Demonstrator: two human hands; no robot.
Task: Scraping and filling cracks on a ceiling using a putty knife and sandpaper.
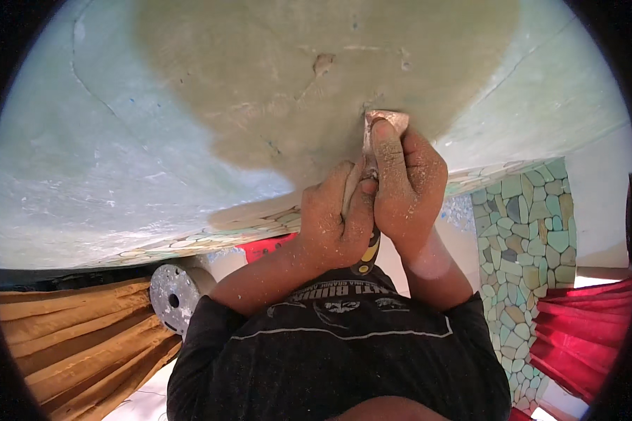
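Both hands are closed on one scraper (pixel 395 118), a putty knife by its look, with a pale, dusty metal blade. My left hand (pixel 332 214) wraps its lower part, and the black and yellow handle end shows just below the fingers. Higher up, my right hand (pixel 413 184) grips near the blade, its thumb pressed flat on the metal. The blade's edge touches the pale green wall (pixel 260 91), or sits very close to it. Light dust coats the fingers. A chipped patch (pixel 323 64) and thin cracks mark the wall's surface.
Mosaic stone cladding (pixel 516 245) runs at the right and along the wall's lower edge. An orange-brown curtain (pixel 84 323) hangs at lower left, beside a grey round object with a central hole (pixel 174 299). A red curtain (pixel 586 330) is at right; a red object (pixel 267 245) lies behind my left forearm.
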